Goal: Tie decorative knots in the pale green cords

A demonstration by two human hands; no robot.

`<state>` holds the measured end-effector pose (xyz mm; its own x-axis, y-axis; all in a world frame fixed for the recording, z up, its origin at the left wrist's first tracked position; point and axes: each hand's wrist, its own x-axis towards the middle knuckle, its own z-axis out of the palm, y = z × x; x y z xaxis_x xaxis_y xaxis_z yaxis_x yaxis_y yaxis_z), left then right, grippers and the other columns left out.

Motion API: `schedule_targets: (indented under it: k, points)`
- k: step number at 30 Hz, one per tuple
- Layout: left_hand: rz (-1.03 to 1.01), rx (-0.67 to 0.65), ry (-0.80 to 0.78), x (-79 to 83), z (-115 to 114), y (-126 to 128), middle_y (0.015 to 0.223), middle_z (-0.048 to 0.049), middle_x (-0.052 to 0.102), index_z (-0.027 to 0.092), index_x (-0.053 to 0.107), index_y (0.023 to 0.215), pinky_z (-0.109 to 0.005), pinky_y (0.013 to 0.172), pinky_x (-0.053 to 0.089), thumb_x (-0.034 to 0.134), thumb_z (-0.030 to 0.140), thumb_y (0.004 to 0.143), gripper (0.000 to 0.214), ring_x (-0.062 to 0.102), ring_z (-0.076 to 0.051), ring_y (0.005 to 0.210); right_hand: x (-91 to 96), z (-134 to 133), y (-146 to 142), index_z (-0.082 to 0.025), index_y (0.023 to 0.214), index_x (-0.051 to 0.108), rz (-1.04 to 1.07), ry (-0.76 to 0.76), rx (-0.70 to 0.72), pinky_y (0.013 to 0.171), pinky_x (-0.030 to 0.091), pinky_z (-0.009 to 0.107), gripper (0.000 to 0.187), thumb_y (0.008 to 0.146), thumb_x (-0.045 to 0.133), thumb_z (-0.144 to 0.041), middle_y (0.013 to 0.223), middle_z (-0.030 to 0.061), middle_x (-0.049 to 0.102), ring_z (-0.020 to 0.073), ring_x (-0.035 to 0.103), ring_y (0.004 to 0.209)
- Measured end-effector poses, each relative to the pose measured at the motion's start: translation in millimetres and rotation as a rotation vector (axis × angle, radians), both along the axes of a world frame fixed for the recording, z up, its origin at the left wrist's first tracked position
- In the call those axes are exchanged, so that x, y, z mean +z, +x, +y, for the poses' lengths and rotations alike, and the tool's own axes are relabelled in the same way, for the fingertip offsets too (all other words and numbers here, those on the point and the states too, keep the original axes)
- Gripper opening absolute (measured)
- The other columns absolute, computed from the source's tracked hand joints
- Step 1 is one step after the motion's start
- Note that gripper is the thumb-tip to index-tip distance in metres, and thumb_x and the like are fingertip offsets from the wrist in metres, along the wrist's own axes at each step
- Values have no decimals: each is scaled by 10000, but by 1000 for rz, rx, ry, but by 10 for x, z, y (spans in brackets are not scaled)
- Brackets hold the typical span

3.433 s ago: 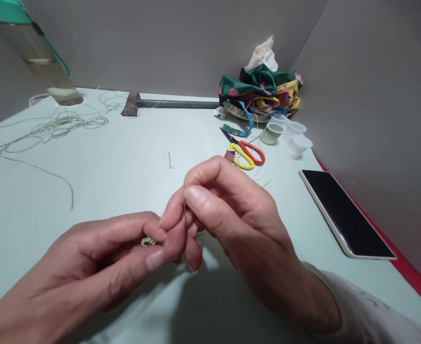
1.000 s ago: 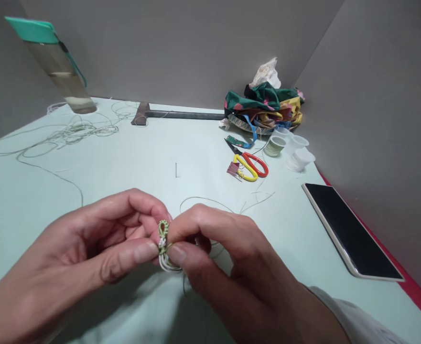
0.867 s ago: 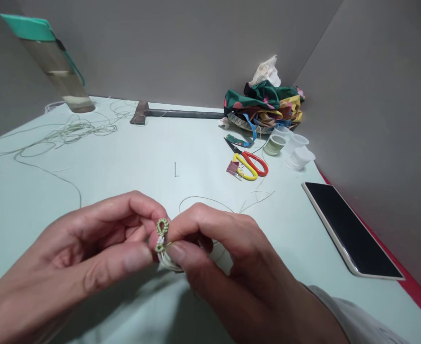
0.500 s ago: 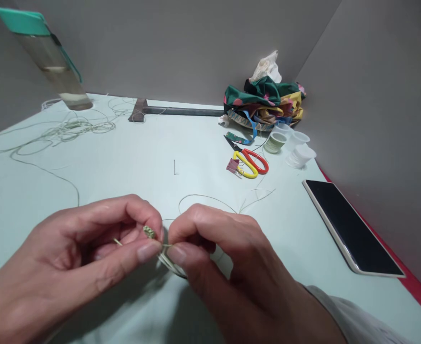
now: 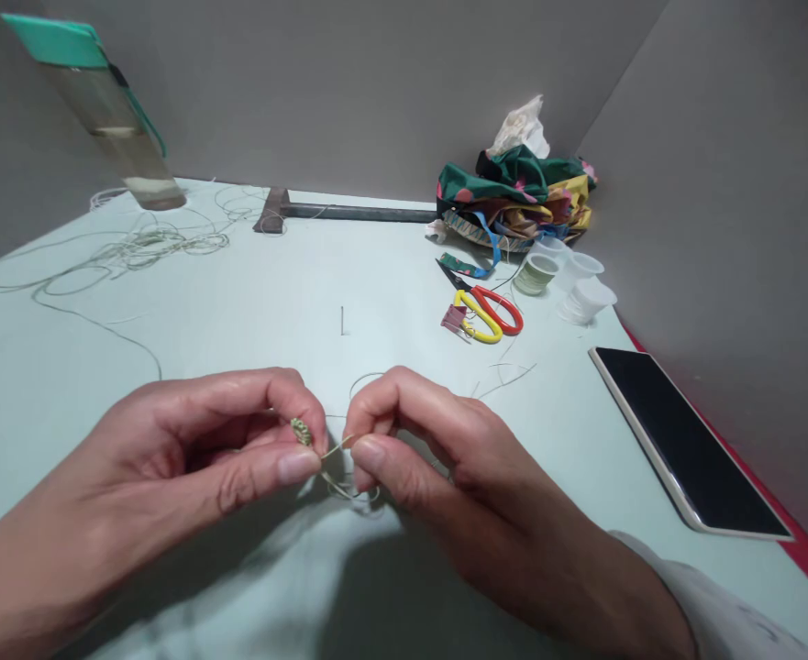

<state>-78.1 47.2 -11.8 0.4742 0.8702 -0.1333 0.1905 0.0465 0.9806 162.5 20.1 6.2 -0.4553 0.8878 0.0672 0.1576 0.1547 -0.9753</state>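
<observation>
A small green braided cord knot point(image 5: 300, 431) sits in the pinch of my left hand point(image 5: 190, 449), between thumb and forefinger. A short pale green cord point(image 5: 338, 449) runs from it to my right hand point(image 5: 472, 467), whose thumb and forefinger grip the cord. Below the fingers hangs a loose loop of the same cord point(image 5: 352, 493). A thinner strand point(image 5: 366, 375) arcs up behind my right hand. Part of the knot is hidden by my left fingertips.
Red-and-yellow-handled scissors point(image 5: 486, 313) and a pink binder clip point(image 5: 453, 318) lie to the right. Beyond are cord spools point(image 5: 537, 273), plastic cups point(image 5: 586, 298), and a fabric pile point(image 5: 514, 197). A phone point(image 5: 685, 440) lies right; tangled cord point(image 5: 149, 246) and a teal-capped bottle point(image 5: 94, 101) lie left.
The knot has tipped from upright to sideways in my left fingers. My hands have drawn slightly apart, with the cord now showing between them. The camera view has shifted slightly.
</observation>
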Motion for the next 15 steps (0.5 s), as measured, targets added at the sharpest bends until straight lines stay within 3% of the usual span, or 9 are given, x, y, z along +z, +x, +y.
schedule_targets:
  k: [4, 8, 10, 15]
  points:
    - [94, 12, 188, -28, -25, 6, 721, 10, 676, 331, 826, 845, -150, 545, 504, 780, 393, 906, 99, 613, -143, 626, 33, -74, -77, -234, 1017, 585, 121, -217, -33, 677, 448, 238, 28, 1044, 579, -238, 807, -55, 598, 110, 562, 734]
    - [178, 29, 313, -83, -63, 18, 874, 0, 789, 348, 849, 843, -168, 514, 517, 780, 407, 907, 112, 663, -178, 694, 30, -135, -161, -253, 1003, 598, 134, -186, -93, 631, 402, 222, 117, 1009, 642, -146, 670, -110, 514, 87, 490, 615]
    - [170, 28, 307, -109, -83, 12, 905, -2, 804, 360, 864, 873, -181, 503, 538, 773, 406, 905, 107, 674, -191, 699, 35, -129, -182, -253, 940, 590, 131, -150, -113, 642, 403, 227, 167, 996, 637, -104, 642, -116, 495, 87, 469, 589]
    - [80, 18, 188, -166, -154, -44, 732, 1, 720, 369, 879, 927, -222, 452, 523, 779, 290, 844, 152, 618, -198, 598, 51, -77, -161, -256, 856, 566, 95, -124, -83, 660, 409, 252, 210, 997, 594, -104, 745, -72, 563, 122, 526, 697]
